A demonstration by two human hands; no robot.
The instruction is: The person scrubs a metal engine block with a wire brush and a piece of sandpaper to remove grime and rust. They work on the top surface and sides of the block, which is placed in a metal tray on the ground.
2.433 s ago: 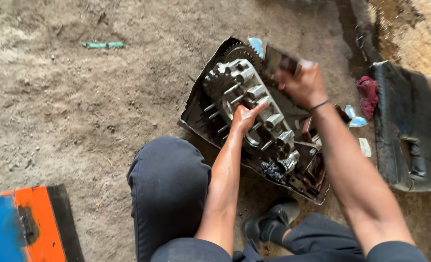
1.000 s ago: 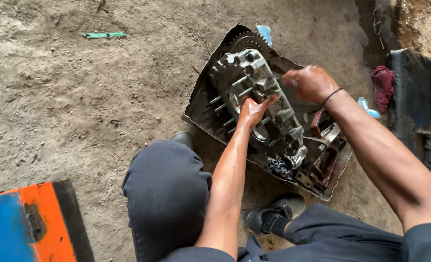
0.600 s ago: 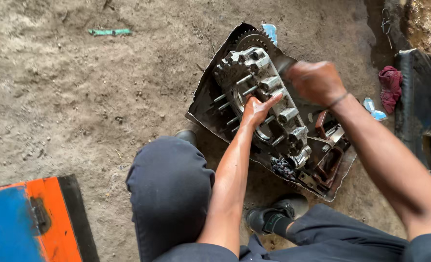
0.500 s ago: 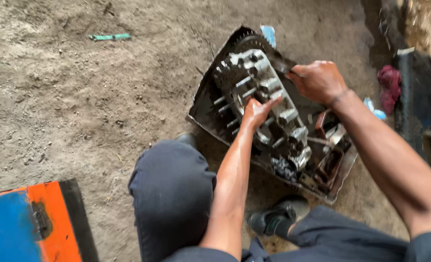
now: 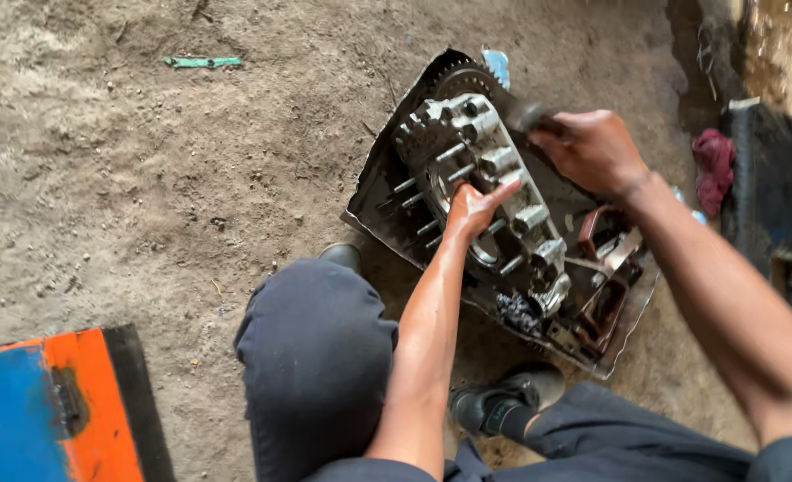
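One engine casing [image 5: 489,192], one gear [image 5: 463,82] at its 12 o'clock end, and one dark metal tray [image 5: 387,192] beneath both. My left hand [image 5: 472,207] presses on the casing's middle, fingers [image 5: 503,190] together and pointing to 2 o'clock, gripping nothing. My right hand [image 5: 592,147], at 2 o'clock from the casing, is closed round a blurred dark tool [image 5: 525,116] whose tip meets the casing's upper edge. One red rag [image 5: 713,165] lies at 3 o'clock.
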